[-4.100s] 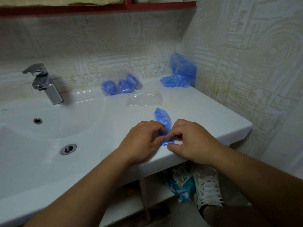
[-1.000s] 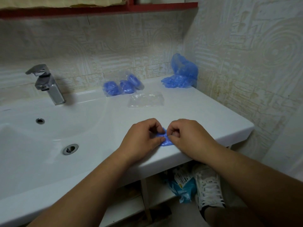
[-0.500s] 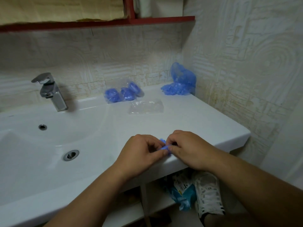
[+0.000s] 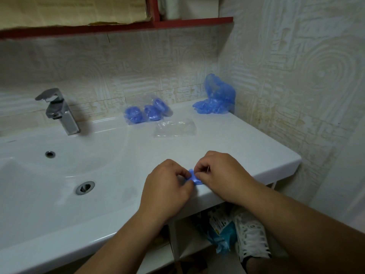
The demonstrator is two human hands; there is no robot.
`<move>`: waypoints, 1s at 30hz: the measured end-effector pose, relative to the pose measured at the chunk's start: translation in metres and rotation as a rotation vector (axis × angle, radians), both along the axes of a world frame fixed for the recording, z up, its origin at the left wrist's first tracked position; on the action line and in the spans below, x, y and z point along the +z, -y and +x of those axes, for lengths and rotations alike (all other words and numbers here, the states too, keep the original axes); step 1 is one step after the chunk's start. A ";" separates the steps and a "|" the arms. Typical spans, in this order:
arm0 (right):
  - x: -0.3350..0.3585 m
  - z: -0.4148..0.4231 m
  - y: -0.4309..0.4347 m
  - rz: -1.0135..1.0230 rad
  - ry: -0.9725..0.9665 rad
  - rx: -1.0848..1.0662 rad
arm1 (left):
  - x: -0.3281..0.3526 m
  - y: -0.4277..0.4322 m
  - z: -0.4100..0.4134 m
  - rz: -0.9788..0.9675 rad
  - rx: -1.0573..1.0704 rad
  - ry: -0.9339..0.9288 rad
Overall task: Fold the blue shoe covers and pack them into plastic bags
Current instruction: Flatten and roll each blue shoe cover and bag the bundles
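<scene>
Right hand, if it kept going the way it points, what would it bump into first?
Most likely the left hand. The right hand points leftward, and only the small folded shoe cover both hands pinch sits between them. Depth is hard to judge, but their fingertips look almost touching.

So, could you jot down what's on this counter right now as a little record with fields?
hands: left hand and right hand pinch a small folded blue shoe cover at the counter front edge
packed: three bagged blue bundles at the back
spare bags: clear plastic bags lying mid-counter
unfolded: loose blue pile in the far right corner
sink: faucet at left
</scene>
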State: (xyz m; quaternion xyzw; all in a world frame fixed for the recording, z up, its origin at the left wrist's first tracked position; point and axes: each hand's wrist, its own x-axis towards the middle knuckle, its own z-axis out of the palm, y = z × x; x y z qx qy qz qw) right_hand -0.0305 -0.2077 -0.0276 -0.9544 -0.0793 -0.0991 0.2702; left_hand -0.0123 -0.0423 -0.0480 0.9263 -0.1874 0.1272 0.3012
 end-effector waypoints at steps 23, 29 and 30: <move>-0.008 0.009 -0.012 -0.032 0.079 -0.046 | 0.032 0.010 0.047 0.177 0.086 -0.310; -0.017 0.021 -0.013 -0.240 0.173 0.094 | 0.039 0.008 0.098 0.119 0.060 -0.123; -0.017 0.023 -0.013 -0.280 0.208 0.117 | 0.036 0.007 0.110 0.209 0.064 -0.079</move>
